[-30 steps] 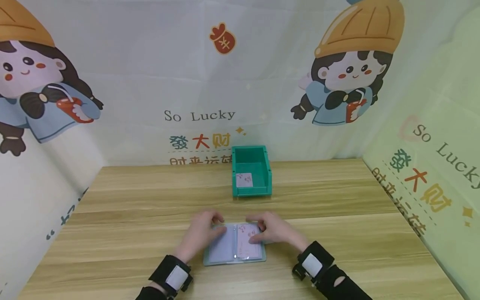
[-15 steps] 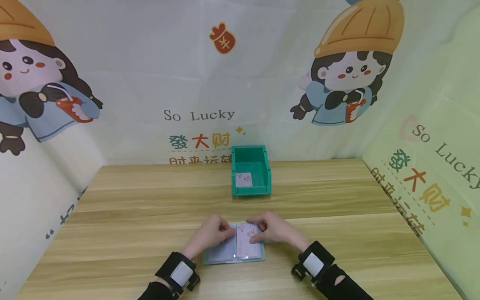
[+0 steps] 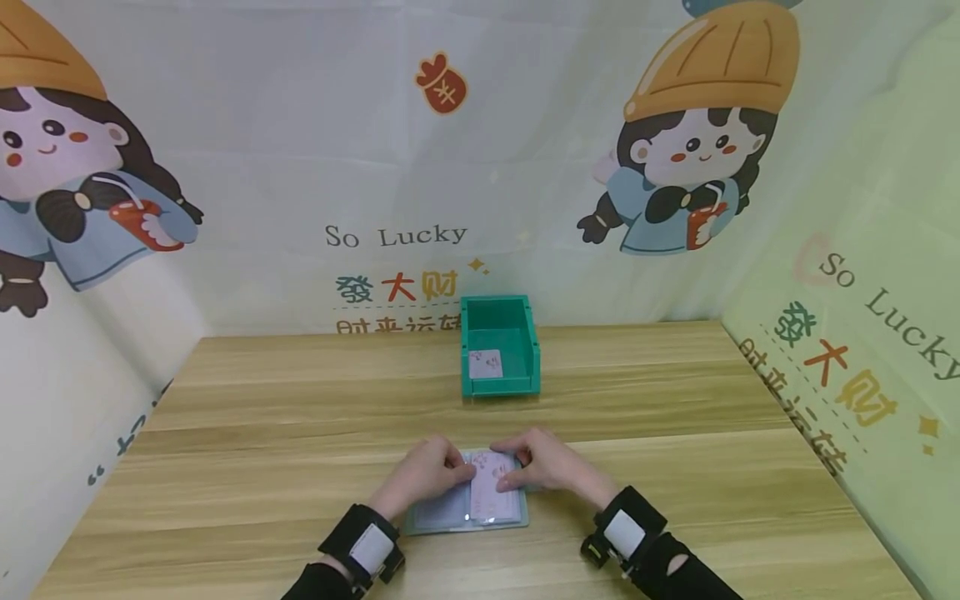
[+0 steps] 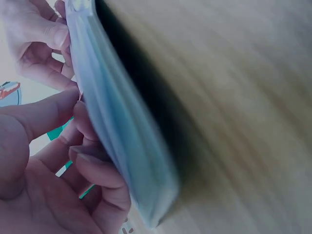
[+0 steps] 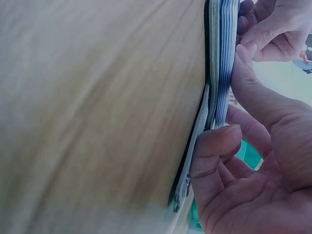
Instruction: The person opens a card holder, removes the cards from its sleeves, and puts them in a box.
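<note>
A small card album (image 3: 438, 515) lies spread flat on the wooden table, its pages clear pockets. On its right-hand page is a pale pink card (image 3: 491, 496) with reddish print. My left hand (image 3: 429, 473) pinches with thumb and index finger at the card's upper left edge; the left wrist view shows those fingertips (image 4: 78, 100) meeting over the page. My right hand (image 3: 546, 463) grips the album's upper right part, thumb on the card. In the right wrist view its curled fingers (image 5: 219, 141) sit against the edge of the stacked pages (image 5: 224, 63).
Behind the album stands a green plastic bin (image 3: 501, 387) with a similar pink card (image 3: 485, 364) lying inside. A printed cloth backdrop (image 3: 300, 167) rises along the table's back and sides. The wooden tabletop (image 3: 660, 400) extends around the album.
My left hand has moved right from the left page to the card's upper left edge, its thumb and index finger coming together. The right hand stays nearly in place.
</note>
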Demonstrator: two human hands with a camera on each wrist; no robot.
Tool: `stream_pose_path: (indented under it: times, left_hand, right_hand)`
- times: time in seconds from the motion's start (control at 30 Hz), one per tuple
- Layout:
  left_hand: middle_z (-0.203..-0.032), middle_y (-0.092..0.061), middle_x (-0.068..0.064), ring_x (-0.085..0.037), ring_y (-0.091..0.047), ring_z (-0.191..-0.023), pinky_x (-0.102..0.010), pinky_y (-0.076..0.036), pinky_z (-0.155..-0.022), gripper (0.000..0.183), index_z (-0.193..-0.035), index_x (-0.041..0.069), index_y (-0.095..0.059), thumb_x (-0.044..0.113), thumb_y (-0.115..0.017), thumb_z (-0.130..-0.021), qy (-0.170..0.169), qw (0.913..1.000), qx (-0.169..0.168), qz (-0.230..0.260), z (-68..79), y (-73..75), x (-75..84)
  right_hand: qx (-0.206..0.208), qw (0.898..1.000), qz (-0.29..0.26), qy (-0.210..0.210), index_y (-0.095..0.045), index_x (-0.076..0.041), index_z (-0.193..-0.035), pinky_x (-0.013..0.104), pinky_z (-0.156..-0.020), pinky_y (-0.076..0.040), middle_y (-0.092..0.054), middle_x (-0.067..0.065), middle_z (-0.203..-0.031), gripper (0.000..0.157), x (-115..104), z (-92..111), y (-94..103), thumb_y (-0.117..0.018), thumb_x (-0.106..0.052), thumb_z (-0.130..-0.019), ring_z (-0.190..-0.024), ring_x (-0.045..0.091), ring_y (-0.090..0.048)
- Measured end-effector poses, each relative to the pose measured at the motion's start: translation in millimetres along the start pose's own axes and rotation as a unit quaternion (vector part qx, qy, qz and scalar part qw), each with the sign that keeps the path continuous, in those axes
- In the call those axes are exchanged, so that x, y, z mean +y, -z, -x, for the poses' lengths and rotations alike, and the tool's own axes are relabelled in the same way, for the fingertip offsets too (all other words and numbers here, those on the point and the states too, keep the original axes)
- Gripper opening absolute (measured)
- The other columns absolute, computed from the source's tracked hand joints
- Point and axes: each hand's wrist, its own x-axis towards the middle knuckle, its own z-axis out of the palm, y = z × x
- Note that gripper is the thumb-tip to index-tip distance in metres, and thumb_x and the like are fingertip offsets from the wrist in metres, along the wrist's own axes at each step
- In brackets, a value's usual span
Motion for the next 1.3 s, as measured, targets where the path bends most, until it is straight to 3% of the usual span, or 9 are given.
stream_pose_path:
  times: [0.23,0.6,1.03,1.3]
  left_hand:
    - [-0.068,-0.056,0.003,-0.013,-0.047,-0.064,-0.028,-0.031,-0.061,0.024,-0.077,0.007,-0.076,0.020,-0.075,-0.097,0.029,0.9993,-0.019,0.011,0.3,1.7,2.5]
    - [-0.065,-0.053,0.003,-0.012,-0.044,-0.061,-0.025,-0.029,-0.058,0.028,-0.076,0.004,-0.073,0.021,-0.074,-0.099,0.032,0.9982,-0.050,0.010,0.7,6.4,7.3]
    - [-0.080,-0.061,-0.002,-0.017,-0.053,-0.073,-0.030,-0.036,-0.066,0.020,-0.090,0.005,-0.077,0.021,-0.070,-0.101,0.052,0.9979,-0.037,-0.011,1.4,4.5,8.9]
    - [-0.076,-0.059,0.000,-0.015,-0.051,-0.069,-0.027,-0.034,-0.062,0.020,-0.085,0.006,-0.077,0.020,-0.073,-0.098,0.044,0.9984,-0.031,-0.014,0.6,2.3,6.2]
  right_hand:
    - [0.000,1.000,0.005,0.000,-0.067,0.000,-0.137,0.020,-0.054,-0.030,-0.043,-0.005,-0.066,0.055,0.4,-0.5,-0.6,-0.085,-0.017,-0.088,-0.058,0.008,-0.039]
    - [-0.004,1.000,0.013,-0.006,-0.067,-0.003,-0.139,0.019,-0.051,-0.033,-0.045,-0.005,-0.068,0.054,-1.0,0.8,-0.4,-0.084,-0.018,-0.089,-0.053,0.007,-0.041]
    - [-0.005,1.000,0.018,-0.003,-0.067,-0.003,-0.138,0.021,-0.055,-0.031,-0.045,-0.004,-0.068,0.054,-0.4,-0.5,-2.0,-0.084,-0.017,-0.089,-0.059,0.009,-0.041]
    - [-0.014,1.000,0.004,-0.019,-0.066,-0.004,-0.140,0.020,-0.050,-0.034,-0.045,-0.003,-0.068,0.054,-0.9,-0.2,-0.8,-0.083,-0.018,-0.091,-0.053,0.010,-0.042]
